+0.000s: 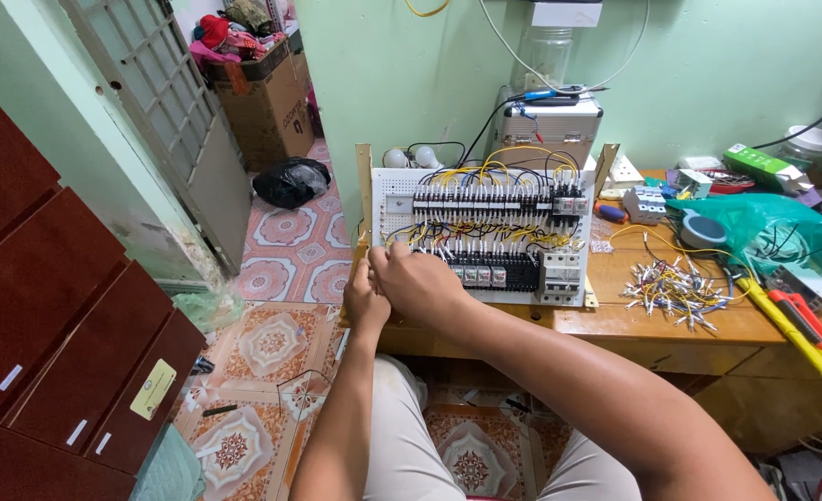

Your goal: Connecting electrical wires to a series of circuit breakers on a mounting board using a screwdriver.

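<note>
A white electrical panel board (392,223) stands upright on the wooden table (670,320), packed with rows of terminal blocks, black relays and yellow, black and white wires. Both hands meet at its lower left edge. My left hand (364,299) is curled by the board's wooden frame. My right hand (417,280) lies over it with fingers closed, pressed against the left hand. What they pinch is hidden between the fingers.
A pile of short ferruled wires (672,286), a green plastic bag (777,227), yellow and red tools (800,320), a metal case (548,125) and bulbs (409,158) sit around the board. Dark cabinets (58,306) stand left; a cardboard box (262,97) and black bag (290,181) on the tiled floor.
</note>
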